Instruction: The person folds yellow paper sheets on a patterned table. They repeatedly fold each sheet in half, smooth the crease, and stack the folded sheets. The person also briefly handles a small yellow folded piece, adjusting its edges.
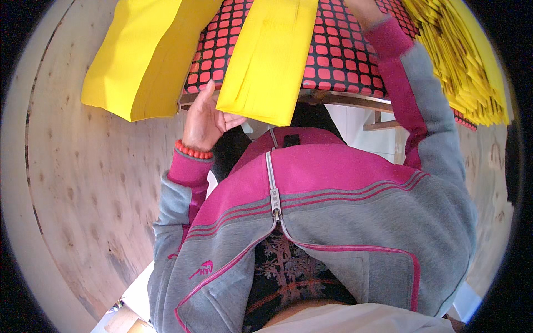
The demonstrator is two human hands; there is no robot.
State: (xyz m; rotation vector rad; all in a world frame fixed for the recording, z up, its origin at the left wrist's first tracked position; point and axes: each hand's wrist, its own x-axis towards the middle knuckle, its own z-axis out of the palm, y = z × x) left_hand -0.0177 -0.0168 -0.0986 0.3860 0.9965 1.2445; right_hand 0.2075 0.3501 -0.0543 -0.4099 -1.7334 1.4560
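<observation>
A long, folded yellow sheet [266, 66], perhaps paper or thin cloth, lies across the red-and-black checked tabletop, its near end hanging over the front edge. Beside that end's left corner is my left hand [205, 121], the thumb stretched up and apart from the fingers. Those fingers reach under the corner, partly hidden by it, without a visible grip. My right hand [365, 12] is at the top of the view, right of the sheet, over the checked surface. It is smeared by motion and cut off by the picture's edge, so its fingers do not show.
A wider yellow sheet [130, 66] hangs over the table's left side. At the right, a thick stack of folded yellow pieces [461, 66] lies along the checked cover [347, 69]. Wooden table rails [383, 126] show below, and a pale wooden board [83, 183] stretches along the left.
</observation>
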